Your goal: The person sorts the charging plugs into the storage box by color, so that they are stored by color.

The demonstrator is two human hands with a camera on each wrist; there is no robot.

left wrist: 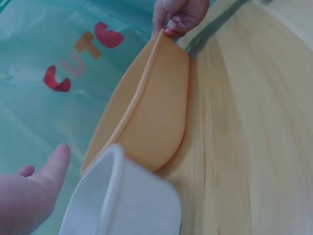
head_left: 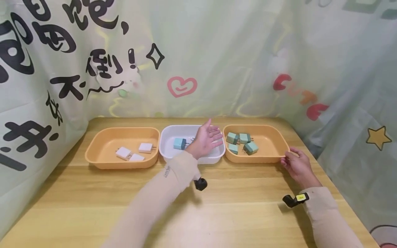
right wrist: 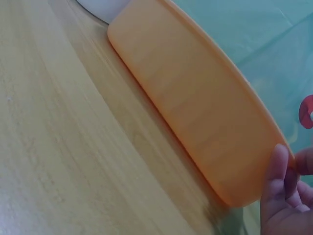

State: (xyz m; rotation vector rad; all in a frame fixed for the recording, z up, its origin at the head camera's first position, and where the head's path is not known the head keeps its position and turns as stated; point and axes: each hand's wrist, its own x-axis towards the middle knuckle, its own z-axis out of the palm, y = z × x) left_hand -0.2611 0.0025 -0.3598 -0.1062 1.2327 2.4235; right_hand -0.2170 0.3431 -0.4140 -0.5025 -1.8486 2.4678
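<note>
My left hand point(head_left: 204, 140) is over the white tray point(head_left: 212, 160), fingers extended and spread, with nothing in its grasp. Below it, a light blue plug adapter point(head_left: 179, 143) lies in that tray, and the prongs of another peek out beside the hand, which hides the rest. At the near right corner of the right orange tray point(head_left: 257, 159), my right hand point(head_left: 299, 166) pinches the rim between thumb and fingers, as the right wrist view also shows at the tray wall point(right wrist: 195, 98). Several pale green plug adapters point(head_left: 250, 148) sit in that tray's left half.
To the left stands another orange tray point(head_left: 124, 165) with three white plug adapters point(head_left: 145, 147) in it. All the trays form a row along the back of the wooden table point(head_left: 217, 213). A printed cloth point(head_left: 217, 69) hangs behind and at both sides.
</note>
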